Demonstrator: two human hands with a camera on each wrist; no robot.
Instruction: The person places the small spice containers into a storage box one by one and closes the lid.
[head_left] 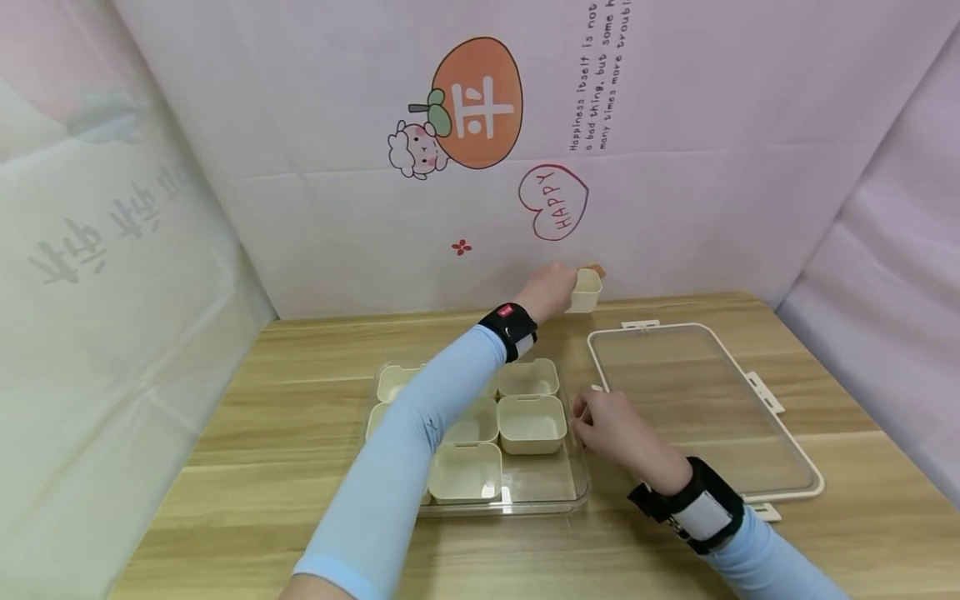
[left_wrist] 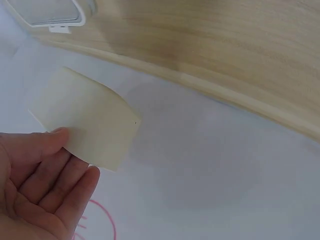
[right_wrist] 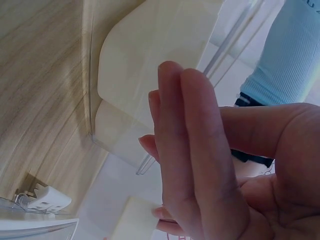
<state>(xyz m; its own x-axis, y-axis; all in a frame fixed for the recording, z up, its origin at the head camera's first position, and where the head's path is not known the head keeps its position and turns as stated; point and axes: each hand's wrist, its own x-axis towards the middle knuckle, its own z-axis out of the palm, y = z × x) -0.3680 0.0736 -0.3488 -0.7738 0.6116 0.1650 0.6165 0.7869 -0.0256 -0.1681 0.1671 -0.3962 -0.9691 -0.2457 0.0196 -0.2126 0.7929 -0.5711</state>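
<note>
My left hand (head_left: 550, 291) is stretched out to the back of the table and pinches a small cream plastic box (head_left: 587, 293) by its rim. In the left wrist view, the thumb and fingers grip one edge of this box (left_wrist: 90, 115), which is held off the table near the wall. The right hand (head_left: 611, 427), its fingers loosely extended, is at the right side of a clear tray (head_left: 540, 507); whether it touches the tray I cannot tell. Several like cream boxes (head_left: 532, 427) stand in the tray, some hidden under the left forearm. A bare spot shows at its front right corner.
A transparent lid (head_left: 697, 408) with a white frame and clips lies on the wooden table (head_left: 247, 450), right of the tray. A printed white cloth (head_left: 360, 233) hangs right behind the table's back edge, with more cloth at both sides.
</note>
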